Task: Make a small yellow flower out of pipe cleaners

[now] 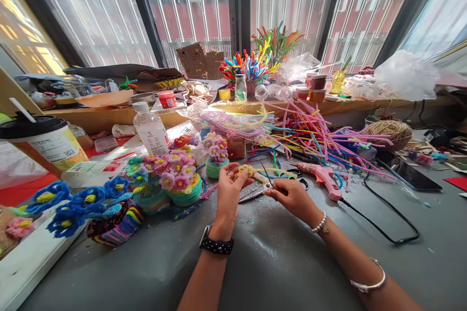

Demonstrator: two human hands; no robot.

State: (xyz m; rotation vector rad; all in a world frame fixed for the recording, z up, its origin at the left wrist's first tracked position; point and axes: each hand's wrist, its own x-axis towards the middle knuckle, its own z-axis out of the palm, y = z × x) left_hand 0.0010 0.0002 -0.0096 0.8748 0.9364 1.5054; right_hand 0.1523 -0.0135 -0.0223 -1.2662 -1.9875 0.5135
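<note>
Left hand pinches a yellow flower; right hand, a dark strip; grey tabletop gives near-side room

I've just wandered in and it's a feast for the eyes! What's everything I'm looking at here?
The main things, as smaller clutter is unclear:
Small flower: one, yellow, in the left hand
Scissors: one pair, silver blades, beside the right hand
Glue gun: one, pink, beyond the right hand
Fuzzy stems: many, mixed colours, centre-right
Twine ball: one, tan, right
Phone: one, black, right
Blue flowers: several, yellow-centred, left
Pink flowers: several, left of centre
Bottle: one, clear, behind them
Drink cup: one, white-yellow, far left
Table: one, grey, underneath
Left hand: one, bare, centre
Right hand: one, bare, right of it
</note>
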